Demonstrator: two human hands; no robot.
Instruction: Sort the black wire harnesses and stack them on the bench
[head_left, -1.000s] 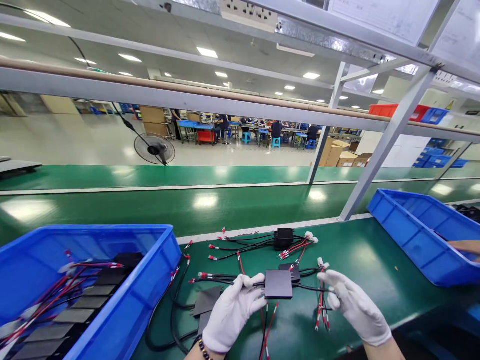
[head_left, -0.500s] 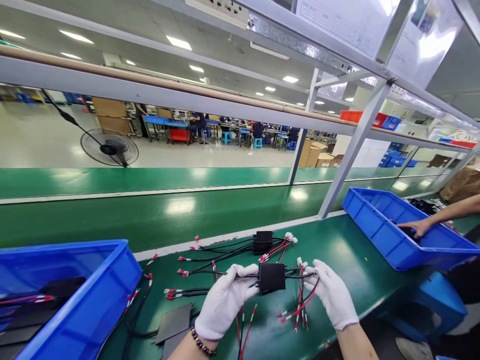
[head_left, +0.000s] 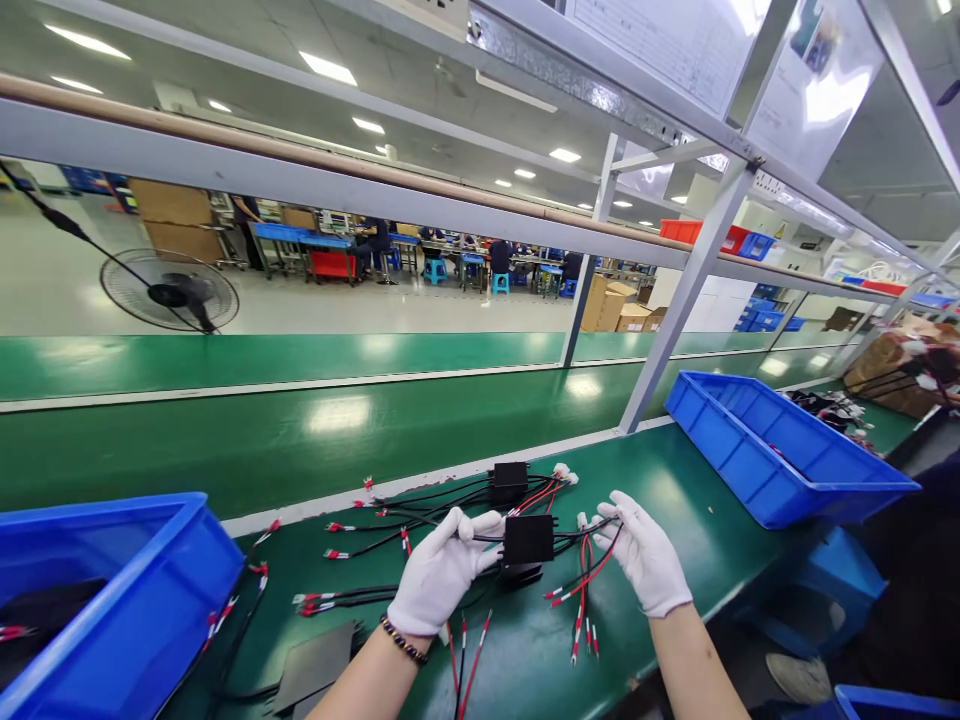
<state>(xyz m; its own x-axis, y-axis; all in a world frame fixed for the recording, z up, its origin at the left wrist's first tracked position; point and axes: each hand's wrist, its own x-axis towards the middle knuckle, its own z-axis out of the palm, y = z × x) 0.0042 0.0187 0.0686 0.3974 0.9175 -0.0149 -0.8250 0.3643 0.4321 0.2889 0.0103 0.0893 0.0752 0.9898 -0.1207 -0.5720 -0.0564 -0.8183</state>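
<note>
A flat black box with wires out of both ends (head_left: 529, 540) is held up between my gloved hands, above the green bench. My left hand (head_left: 442, 565), in a white glove, is closed round the wires at the box's left end. Black wires on the other side are pinched between the fingers of my right hand (head_left: 641, 555), also gloved. Red and black leads (head_left: 583, 600) with a white connector hang beside that hand. Behind lies another black wired box (head_left: 509, 482). Part of a dark piece shows just below the held box.
A blue bin (head_left: 120, 600) with black parts stands left, and another blue bin (head_left: 787, 450) at right. Grey flat boxes (head_left: 311, 665) lie near my left forearm. A metal post (head_left: 686, 300) rises behind the bench. A person in dark clothes (head_left: 911, 590) is at the right edge.
The view has swung to the right. The other person's hand has come out of the right-hand bin. My hands still hold the wired box, which is now turned slightly.
</note>
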